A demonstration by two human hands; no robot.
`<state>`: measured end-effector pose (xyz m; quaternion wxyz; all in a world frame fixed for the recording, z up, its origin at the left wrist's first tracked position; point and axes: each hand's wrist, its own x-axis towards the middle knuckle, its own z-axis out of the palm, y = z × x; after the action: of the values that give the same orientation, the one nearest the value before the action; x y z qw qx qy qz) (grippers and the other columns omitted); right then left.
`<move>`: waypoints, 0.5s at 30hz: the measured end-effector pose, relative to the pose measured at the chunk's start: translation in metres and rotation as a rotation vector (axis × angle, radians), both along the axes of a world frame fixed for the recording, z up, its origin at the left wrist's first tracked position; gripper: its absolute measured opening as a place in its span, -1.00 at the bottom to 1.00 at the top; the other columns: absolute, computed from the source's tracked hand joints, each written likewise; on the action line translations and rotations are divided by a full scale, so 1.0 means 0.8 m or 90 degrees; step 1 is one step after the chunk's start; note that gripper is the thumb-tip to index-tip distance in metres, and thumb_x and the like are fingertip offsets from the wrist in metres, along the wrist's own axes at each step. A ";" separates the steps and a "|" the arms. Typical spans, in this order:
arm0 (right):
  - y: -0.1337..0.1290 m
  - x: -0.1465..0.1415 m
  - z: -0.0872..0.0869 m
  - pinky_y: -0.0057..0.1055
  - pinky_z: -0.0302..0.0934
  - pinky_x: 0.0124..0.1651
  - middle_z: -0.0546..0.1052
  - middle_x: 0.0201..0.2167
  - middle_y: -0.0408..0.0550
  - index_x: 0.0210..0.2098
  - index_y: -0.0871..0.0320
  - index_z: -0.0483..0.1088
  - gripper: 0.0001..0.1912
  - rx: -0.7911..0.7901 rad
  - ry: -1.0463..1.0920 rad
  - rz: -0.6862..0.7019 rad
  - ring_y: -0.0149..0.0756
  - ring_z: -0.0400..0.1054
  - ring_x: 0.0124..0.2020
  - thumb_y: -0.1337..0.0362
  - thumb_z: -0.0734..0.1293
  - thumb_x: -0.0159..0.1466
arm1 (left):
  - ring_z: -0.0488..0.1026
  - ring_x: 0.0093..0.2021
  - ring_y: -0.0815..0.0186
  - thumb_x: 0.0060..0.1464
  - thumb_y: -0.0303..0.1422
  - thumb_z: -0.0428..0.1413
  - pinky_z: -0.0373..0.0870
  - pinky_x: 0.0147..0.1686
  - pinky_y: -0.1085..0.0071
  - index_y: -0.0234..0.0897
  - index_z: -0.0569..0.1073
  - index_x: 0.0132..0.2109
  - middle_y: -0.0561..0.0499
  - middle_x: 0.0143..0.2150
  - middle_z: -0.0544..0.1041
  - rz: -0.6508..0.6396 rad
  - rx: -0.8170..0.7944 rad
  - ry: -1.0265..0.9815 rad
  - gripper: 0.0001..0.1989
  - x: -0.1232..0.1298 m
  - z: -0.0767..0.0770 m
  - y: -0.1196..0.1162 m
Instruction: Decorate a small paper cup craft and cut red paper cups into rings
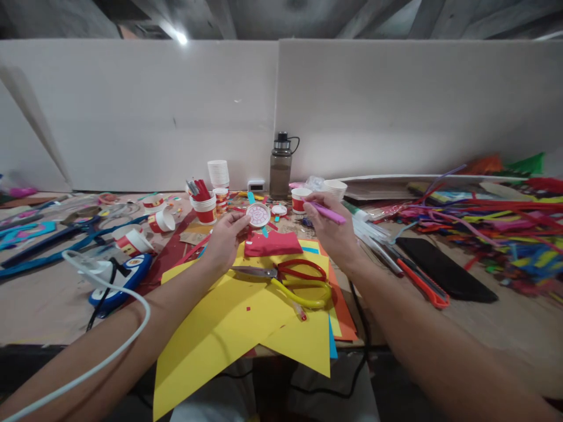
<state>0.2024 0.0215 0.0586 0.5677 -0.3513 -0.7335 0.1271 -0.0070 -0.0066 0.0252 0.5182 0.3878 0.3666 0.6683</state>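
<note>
1. With my left hand [233,230] I pinch the edge of a white disc [257,216] between thumb and fingers, closed on it; pink lines mark its face, and blue tabs stick out beyond its rim.
2. The disc is up beyond the blades of the scissors [275,274], my landmark here.
3. My right hand [329,220] is beyond the handles of the scissors and to their right, its fingers closed around a purple marker [329,213].
4. The scissors lie on yellow paper [246,316], one handle red and the other yellow, the blades pointing left.
5. Folded red material [272,244] sits just beyond the scissors.
6. Farther beyond the scissors stands a dark bottle [280,173], upright, with a red-and-white cup [298,202] near it.
7. Beyond the scissors to the left, a paper cup [203,212] holds red strips.
8. Right of the scissors I see an orange-red box cutter [424,281] beside a flat black object [444,266], and farther right a pile of colourful strips [505,220].
</note>
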 end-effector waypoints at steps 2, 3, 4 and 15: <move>0.019 0.012 -0.006 -0.37 0.19 -0.21 0.47 -0.29 -0.08 -0.20 0.13 0.39 -0.85 0.002 -0.055 -0.035 -0.30 0.33 -0.28 0.27 0.26 0.23 | 0.43 -0.43 0.43 -0.12 -0.34 0.25 0.32 -0.41 0.49 -0.32 0.37 -0.34 0.08 -0.44 0.46 0.013 -0.008 -0.026 -0.77 -0.003 0.000 0.002; 0.028 0.018 -0.010 -0.35 0.18 -0.18 0.47 -0.27 -0.06 -0.19 0.13 0.40 -0.82 -0.001 -0.118 -0.046 -0.28 0.32 -0.25 0.28 0.28 0.21 | 0.42 -0.43 0.43 -0.13 -0.35 0.25 0.33 -0.42 0.49 -0.32 0.37 -0.33 0.08 -0.43 0.46 0.012 -0.011 -0.036 -0.77 -0.004 0.001 0.003; 0.035 0.023 -0.014 -0.33 0.17 -0.16 0.46 -0.26 -0.03 -0.18 0.15 0.42 -0.80 0.001 -0.187 -0.060 -0.24 0.31 -0.23 0.30 0.29 0.18 | 0.42 -0.44 0.44 -0.13 -0.36 0.25 0.33 -0.43 0.49 -0.31 0.37 -0.33 0.08 -0.43 0.46 0.012 -0.013 -0.046 -0.77 -0.005 0.001 0.004; 0.054 0.022 -0.050 -0.21 -0.04 -0.11 0.45 -0.16 0.08 -0.08 0.04 0.48 -0.66 -0.014 -0.706 -0.069 -0.10 0.21 -0.11 0.41 0.24 0.21 | 0.39 -0.49 0.49 -0.13 -0.34 0.27 0.34 -0.46 0.52 -0.34 0.42 -0.33 0.09 -0.47 0.45 -0.046 -0.011 -0.065 -0.77 -0.008 0.002 0.005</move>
<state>0.2204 0.0649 0.0184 0.0988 -0.4087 -0.9019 -0.0990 -0.0131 -0.0023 0.0266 0.5636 0.3617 0.3310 0.6648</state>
